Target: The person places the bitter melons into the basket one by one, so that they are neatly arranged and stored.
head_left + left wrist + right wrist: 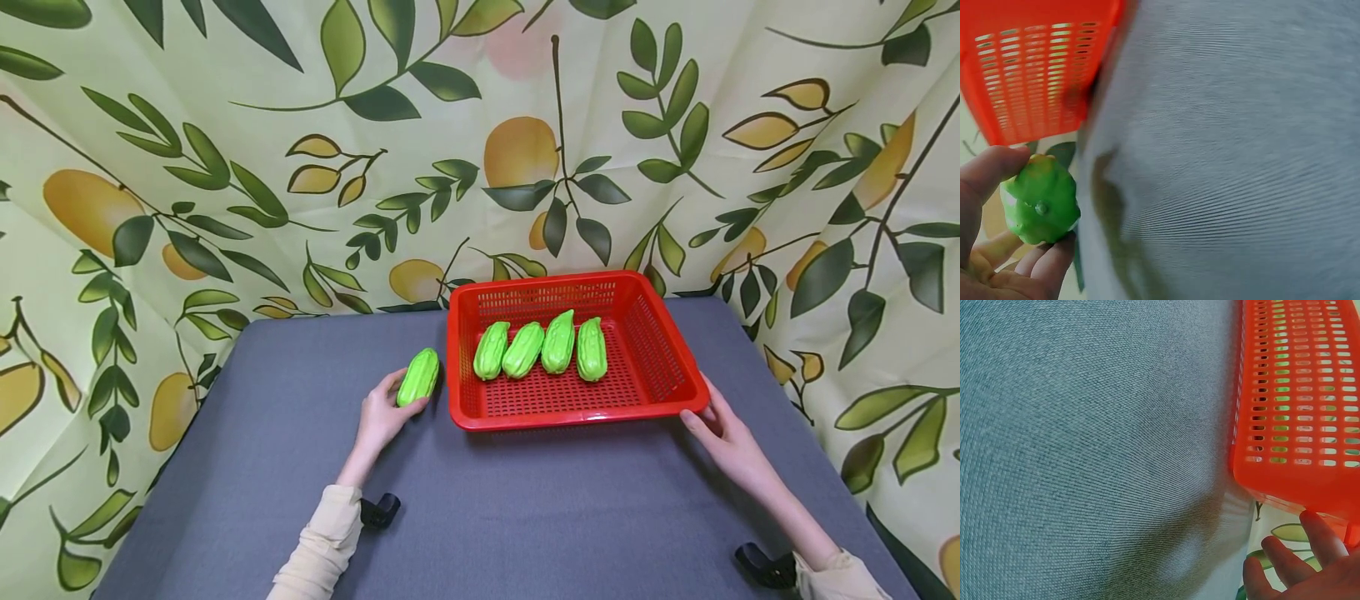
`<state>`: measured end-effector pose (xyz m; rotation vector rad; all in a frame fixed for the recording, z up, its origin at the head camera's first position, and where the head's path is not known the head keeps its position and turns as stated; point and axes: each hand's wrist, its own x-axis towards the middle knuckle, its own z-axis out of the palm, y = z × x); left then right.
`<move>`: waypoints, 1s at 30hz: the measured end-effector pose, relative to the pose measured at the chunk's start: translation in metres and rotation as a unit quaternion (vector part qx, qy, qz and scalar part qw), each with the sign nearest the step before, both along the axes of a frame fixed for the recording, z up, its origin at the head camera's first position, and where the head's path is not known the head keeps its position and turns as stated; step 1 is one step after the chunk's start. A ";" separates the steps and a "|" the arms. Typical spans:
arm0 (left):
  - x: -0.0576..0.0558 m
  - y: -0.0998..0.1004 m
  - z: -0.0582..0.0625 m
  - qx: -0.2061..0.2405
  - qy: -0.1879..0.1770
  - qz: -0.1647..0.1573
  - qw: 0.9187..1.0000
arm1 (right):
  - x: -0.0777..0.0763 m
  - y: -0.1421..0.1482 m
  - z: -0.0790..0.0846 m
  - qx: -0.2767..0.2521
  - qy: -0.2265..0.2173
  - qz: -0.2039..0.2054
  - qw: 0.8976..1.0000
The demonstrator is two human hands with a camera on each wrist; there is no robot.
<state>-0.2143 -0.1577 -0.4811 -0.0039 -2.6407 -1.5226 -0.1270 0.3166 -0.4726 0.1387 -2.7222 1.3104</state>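
My left hand (384,417) holds a ribbed green gourd (418,377) between thumb and fingers, just left of the red basket (555,419). In the left wrist view the end of this gourd (1041,203) shows, lobed with a small stub at its centre. Several similar green gourds (558,342) lie side by side inside the basket, toward its left and middle. At the basket's front right corner, my right hand (723,433) grips with the thumb at the front and the fingers round the side. The right wrist view shows spread fingers (1322,540) against the end wall.
A grey-blue cloth (540,517) covers the table. Behind it and at both sides hangs a curtain (450,217) printed with leaves and orange fruit. Black wrist straps (380,510) stick out below both hands. The basket stands near the table's back edge.
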 end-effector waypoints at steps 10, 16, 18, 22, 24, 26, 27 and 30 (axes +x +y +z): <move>-0.004 -0.004 0.031 0.016 -0.005 0.036 0.999 | 0.000 0.000 0.000 0.000 0.002 0.001 1.000; -0.009 -0.004 0.048 0.035 0.006 0.049 0.998 | 0.000 0.000 -0.001 0.003 0.007 0.001 1.000; -0.011 -0.003 0.055 0.044 0.007 0.049 0.998 | 0.000 0.001 -0.001 0.004 0.007 0.000 1.000; -0.015 0.002 0.066 0.057 0.006 0.045 0.997 | -0.001 0.002 -0.003 0.005 0.010 0.000 1.000; -0.017 0.005 0.071 0.067 0.008 0.039 0.997 | -0.001 0.002 -0.004 0.002 0.013 0.002 1.000; -0.018 0.008 0.075 0.073 0.010 0.035 0.997 | -0.001 0.002 -0.004 -0.001 0.013 0.004 1.000; -0.018 0.009 0.077 0.076 0.010 0.033 0.996 | -0.001 0.002 -0.003 -0.002 0.012 0.004 1.000; -0.018 0.013 0.082 0.079 0.010 0.027 0.996 | -0.001 0.001 -0.002 -0.003 0.007 0.005 1.000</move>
